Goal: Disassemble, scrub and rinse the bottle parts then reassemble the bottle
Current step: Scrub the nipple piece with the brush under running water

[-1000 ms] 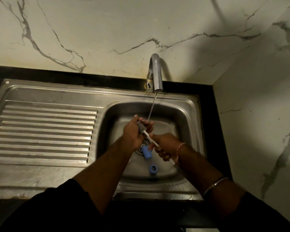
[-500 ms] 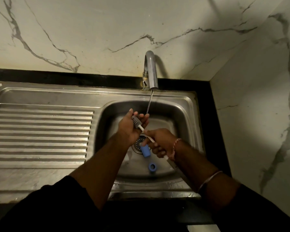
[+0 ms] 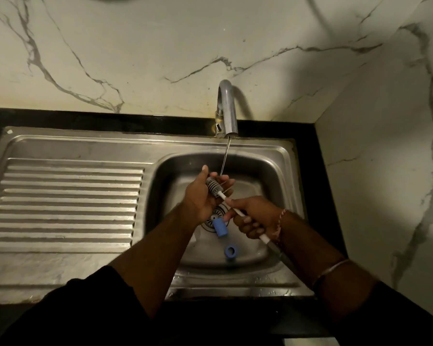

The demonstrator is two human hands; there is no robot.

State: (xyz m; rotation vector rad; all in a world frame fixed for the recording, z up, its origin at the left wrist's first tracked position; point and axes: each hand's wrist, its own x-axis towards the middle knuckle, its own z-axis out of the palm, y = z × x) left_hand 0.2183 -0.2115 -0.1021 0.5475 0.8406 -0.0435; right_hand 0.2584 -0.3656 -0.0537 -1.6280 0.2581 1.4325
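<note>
No brand, label or lettering can be read on anything here. A stainless-steel sink (image 3: 283,156) with a ribbed draining board (image 3: 65,196) on its left is set into a black worktop (image 3: 308,136), which runs into a corner of white marble-veined wall (image 3: 135,46). A curved chrome tap (image 3: 226,108) at the sink's back edge runs a thin stream of water (image 3: 225,158) down to the hands.

The left hand (image 3: 203,198), over the middle of the basin, has its fingers loosely curled around the grey bristled head of a bottle brush (image 3: 213,186), right under the stream. The right hand (image 3: 254,217), wearing a red thread at the wrist, is clenched on the brush's white handle, which slants down towards the basin's front right corner.

On the basin floor, a blue cylindrical bottle part (image 3: 220,227) lies at the drain grate (image 3: 216,214), and a smaller blue ring-shaped part (image 3: 230,251) lies nearer the front edge, apart from it.
</note>
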